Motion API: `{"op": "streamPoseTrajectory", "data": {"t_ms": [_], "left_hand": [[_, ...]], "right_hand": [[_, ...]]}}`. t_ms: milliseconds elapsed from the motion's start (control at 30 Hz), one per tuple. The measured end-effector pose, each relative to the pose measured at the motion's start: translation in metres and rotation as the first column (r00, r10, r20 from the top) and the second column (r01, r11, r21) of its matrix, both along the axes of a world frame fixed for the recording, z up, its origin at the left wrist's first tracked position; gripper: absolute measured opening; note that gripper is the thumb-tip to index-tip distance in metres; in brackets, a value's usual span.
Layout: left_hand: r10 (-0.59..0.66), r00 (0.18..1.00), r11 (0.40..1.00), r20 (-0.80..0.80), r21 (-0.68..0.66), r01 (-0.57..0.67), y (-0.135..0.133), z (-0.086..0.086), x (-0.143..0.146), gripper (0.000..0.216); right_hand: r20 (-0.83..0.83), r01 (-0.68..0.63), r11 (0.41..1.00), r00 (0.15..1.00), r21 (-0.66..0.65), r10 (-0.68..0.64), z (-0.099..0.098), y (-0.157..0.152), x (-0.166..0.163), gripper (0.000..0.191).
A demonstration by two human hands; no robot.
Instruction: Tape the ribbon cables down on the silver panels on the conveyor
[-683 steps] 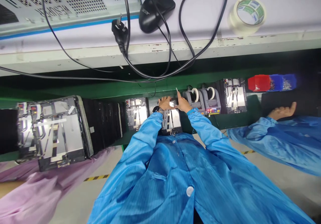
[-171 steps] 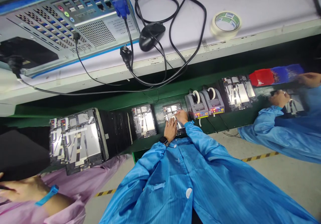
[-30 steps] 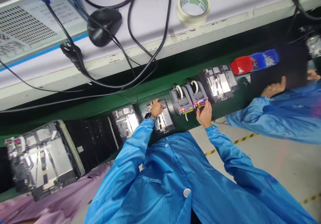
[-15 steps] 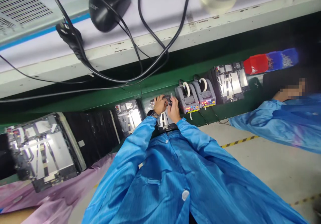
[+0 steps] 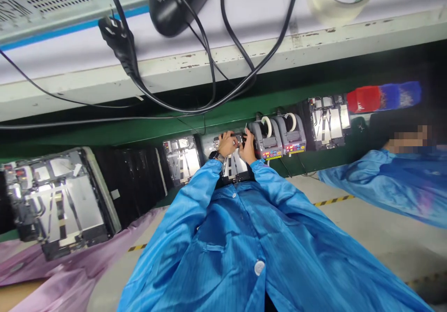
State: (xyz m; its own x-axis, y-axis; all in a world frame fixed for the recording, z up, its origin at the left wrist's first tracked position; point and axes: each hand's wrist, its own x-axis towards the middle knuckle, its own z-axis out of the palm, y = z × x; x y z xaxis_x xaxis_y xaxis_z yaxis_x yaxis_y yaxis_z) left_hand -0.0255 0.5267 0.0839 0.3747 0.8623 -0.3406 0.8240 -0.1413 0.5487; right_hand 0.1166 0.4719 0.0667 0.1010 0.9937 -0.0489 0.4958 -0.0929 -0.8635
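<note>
A flat electronic unit (image 5: 233, 165) with silver plates, dark strips and a black frame lies on the bench right before me. My left hand (image 5: 227, 143), with a dark watch at the wrist, rests over its upper part, the fingers bent and apart on the surface. Beside it, my right hand (image 5: 248, 149) is closed at the unit's upper right edge. A thin, light-tipped tool (image 5: 246, 126) sticks up from its fingers; its kind is too small to tell. What lies beneath the fingertips is hidden.
Similar units lie at left (image 5: 183, 160), far left (image 5: 75, 202) and right (image 5: 327, 122). Two tape dispensers (image 5: 267, 139) stand beside my right hand. Red (image 5: 363, 99) and blue (image 5: 400, 94) bins are farther right. Cables (image 5: 195, 111) hang from the shelf (image 5: 174, 67). Co-workers' sleeves show both sides.
My view has shifted a little, so most things sit farther right in the picture. Both hands remain at the unit's upper part, slightly farther apart, the right fingers now straighter.
</note>
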Motion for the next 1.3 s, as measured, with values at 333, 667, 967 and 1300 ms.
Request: {"op": "streamPoseTrajectory", "data": {"t_ms": [333,667,967,1300], "left_hand": [[0.184,0.981,0.983,-0.056,-0.017,-0.185,0.009,-0.009,0.007,0.038],[0.367,0.909,0.92,-0.197,-0.067,-0.386,0.028,-0.025,0.014,0.077],[0.236,0.889,0.929,-0.393,-0.176,-0.324,0.038,-0.025,0.015,0.097],[0.232,0.9,0.925,-0.368,-0.204,-0.322,0.037,-0.022,0.013,0.101]], "right_hand": [[0.013,-0.017,0.999,1.0,-0.033,0.018,0.005,0.003,-0.002,0.078],[0.047,0.05,0.999,0.998,-0.007,-0.05,0.025,0.01,0.01,0.063],[0.33,-0.162,0.954,0.912,-0.251,0.242,0.039,0.019,0.019,0.082],[0.273,-0.338,0.887,0.863,-0.314,0.425,0.025,0.032,0.025,0.091]]}}
